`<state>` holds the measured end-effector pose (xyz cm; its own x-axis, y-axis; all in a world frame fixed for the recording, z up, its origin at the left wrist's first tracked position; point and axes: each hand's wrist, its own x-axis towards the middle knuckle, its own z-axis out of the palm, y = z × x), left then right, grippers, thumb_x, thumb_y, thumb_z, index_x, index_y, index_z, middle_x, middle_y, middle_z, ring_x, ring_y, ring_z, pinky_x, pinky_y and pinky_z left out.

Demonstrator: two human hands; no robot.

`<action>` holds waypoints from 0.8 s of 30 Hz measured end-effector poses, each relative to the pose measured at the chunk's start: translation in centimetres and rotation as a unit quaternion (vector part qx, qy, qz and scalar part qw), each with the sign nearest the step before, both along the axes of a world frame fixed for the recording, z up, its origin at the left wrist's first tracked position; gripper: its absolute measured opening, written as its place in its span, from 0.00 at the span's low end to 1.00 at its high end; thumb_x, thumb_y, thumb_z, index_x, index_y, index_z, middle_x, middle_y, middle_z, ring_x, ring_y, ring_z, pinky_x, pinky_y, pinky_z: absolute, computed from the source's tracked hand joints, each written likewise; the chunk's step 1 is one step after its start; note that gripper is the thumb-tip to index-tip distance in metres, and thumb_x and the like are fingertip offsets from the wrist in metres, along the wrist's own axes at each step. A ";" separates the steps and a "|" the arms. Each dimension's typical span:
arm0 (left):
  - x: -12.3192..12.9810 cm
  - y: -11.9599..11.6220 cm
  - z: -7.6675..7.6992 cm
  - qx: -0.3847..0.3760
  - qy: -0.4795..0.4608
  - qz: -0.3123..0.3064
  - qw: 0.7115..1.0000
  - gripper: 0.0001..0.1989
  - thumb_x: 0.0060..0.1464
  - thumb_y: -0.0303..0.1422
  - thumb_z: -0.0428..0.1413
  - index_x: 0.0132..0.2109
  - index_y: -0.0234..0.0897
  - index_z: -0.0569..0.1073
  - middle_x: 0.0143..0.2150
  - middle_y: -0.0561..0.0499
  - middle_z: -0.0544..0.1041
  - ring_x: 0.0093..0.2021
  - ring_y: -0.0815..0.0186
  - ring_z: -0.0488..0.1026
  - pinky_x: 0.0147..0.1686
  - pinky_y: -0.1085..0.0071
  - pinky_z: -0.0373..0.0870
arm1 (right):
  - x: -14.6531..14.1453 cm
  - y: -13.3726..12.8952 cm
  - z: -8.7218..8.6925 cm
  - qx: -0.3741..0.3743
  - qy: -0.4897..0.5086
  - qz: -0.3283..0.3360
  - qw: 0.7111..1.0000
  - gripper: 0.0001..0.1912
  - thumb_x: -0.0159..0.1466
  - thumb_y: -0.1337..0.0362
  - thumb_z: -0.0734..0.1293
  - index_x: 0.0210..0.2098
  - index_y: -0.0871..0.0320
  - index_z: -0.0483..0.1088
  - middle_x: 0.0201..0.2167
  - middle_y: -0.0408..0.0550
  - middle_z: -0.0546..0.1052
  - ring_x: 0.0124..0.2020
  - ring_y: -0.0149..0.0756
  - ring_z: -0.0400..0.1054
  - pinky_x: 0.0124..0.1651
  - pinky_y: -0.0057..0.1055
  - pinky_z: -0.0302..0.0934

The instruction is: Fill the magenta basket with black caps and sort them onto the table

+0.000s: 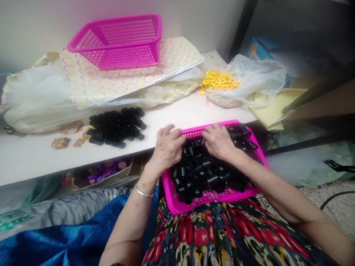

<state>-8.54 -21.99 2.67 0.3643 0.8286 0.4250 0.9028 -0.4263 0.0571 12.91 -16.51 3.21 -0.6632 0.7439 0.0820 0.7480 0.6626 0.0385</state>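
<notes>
A pink basket (172, 201) full of black plastic pieces (206, 171) rests against my lap, its far edge by the table. My left hand (169, 146) is over the basket's far left corner, fingers curled; whatever they hold is hidden. Among the black pieces near the far rim is my right hand (217, 140), its fingers bent down and closed around something too hidden to name. On the table, left of my left hand, lies a cluster of black pieces (116, 125) packed close together.
An upright pink basket (124, 55) stands at the back on sheets printed with circles (180, 55). Yellow rings (220, 80) lie beside a clear plastic bag (257, 77). Small orange-brown packets (60, 143) are at the left. A box of purple items (107, 171) sits below the table.
</notes>
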 end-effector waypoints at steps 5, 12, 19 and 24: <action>2.3 1.8 0.1 -0.123 0.104 -0.078 0.984 0.13 0.50 0.22 0.51 0.42 0.35 0.73 0.40 0.44 0.74 0.48 0.50 0.64 0.39 0.55 0.58 | -0.3 0.2 0.6 -0.099 -0.027 0.118 0.988 0.13 0.61 0.74 0.58 0.42 0.61 0.71 0.43 0.53 0.75 0.44 0.44 0.62 0.40 0.37 0.51; 2.5 2.8 -0.3 -0.136 0.133 -0.068 0.979 0.06 0.51 0.22 0.51 0.33 0.34 0.72 0.36 0.43 0.73 0.42 0.53 0.64 0.35 0.57 0.56 | -1.8 0.4 -0.1 -0.163 -0.059 0.115 0.978 0.12 0.59 0.72 0.61 0.42 0.64 0.71 0.43 0.57 0.74 0.46 0.47 0.67 0.46 0.40 0.56; 1.7 1.8 -0.3 -0.103 -0.027 -0.050 0.993 0.06 0.53 0.25 0.54 0.39 0.36 0.73 0.37 0.45 0.75 0.44 0.54 0.65 0.40 0.58 0.61 | 0.4 -0.1 0.3 -0.256 0.219 0.058 0.940 0.15 0.59 0.72 0.62 0.46 0.62 0.67 0.42 0.53 0.74 0.42 0.40 0.68 0.45 0.38 0.60; 1.7 1.3 0.2 -0.125 -0.366 -0.084 0.918 0.09 0.49 0.32 0.62 0.40 0.37 0.75 0.35 0.50 0.75 0.39 0.61 0.68 0.41 0.64 0.65 | 1.2 -0.9 -0.1 -0.425 0.543 -0.020 0.724 0.12 0.56 0.67 0.68 0.41 0.58 0.69 0.32 0.41 0.73 0.33 0.31 0.68 0.39 0.32 0.63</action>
<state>-6.85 -20.72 2.86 0.1891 0.8917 0.4112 0.5055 -0.4474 0.7377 14.13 -17.45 3.14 -0.5266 0.8491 0.0405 0.0510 0.0792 -0.9956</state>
